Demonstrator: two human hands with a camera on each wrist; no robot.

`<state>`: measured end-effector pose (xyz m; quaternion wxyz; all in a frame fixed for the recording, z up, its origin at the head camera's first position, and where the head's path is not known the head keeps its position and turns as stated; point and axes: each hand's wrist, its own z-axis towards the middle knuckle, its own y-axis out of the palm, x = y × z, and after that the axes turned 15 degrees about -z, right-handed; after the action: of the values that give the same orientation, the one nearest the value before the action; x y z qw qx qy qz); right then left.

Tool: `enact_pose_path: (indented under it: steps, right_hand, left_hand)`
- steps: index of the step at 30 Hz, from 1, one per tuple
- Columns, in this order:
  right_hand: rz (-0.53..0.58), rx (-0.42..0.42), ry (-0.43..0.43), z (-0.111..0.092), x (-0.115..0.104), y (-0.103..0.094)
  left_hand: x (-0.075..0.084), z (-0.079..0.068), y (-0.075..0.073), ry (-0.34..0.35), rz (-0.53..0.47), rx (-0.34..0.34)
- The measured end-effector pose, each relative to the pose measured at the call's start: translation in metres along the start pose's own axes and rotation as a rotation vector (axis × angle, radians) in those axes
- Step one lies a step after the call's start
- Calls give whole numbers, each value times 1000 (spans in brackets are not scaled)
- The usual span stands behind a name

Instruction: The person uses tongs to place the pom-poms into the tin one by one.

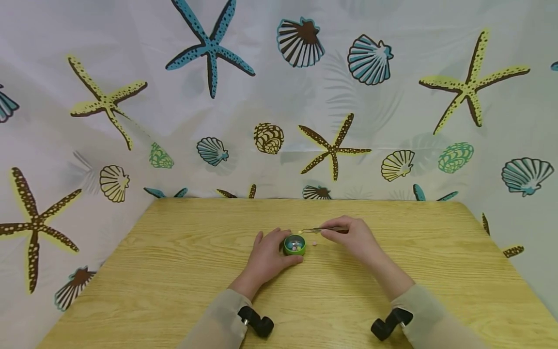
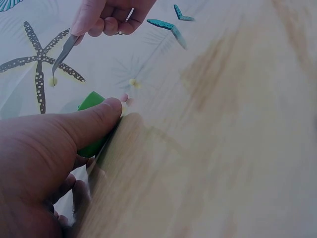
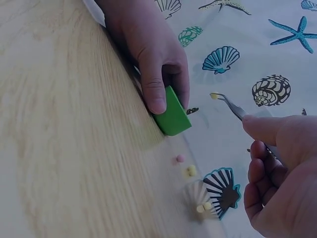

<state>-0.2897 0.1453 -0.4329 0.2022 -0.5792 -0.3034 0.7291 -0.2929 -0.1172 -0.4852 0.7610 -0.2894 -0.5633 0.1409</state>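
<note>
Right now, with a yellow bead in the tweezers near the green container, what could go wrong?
The yellow bead is held only at the tips of the tweezers, so it might slip or spring away.
The pink bead lies loose on the table, where the right grip might brush it.
A jolt from the left grip around the green container might spill the beads inside.

Soft light, faint shadows, hazy wrist views

Beads (image 1: 296, 248) in a cup (image 1: 293, 252) on the table (image 1: 348, 305), between the left hand (image 1: 271, 258) and a loose bead (image 1: 315, 244)
</note>
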Motion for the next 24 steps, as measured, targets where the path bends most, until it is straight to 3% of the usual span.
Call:
enact_pose_path:
  steps: [10, 24]
  right_hand:
    - [-31, -6, 6, 2, 2, 14]
    - [-65, 0, 36, 3, 4, 18]
  left_hand:
    - [-1, 0, 0, 7, 16, -2]
    - [0, 0, 0, -3, 16, 2]
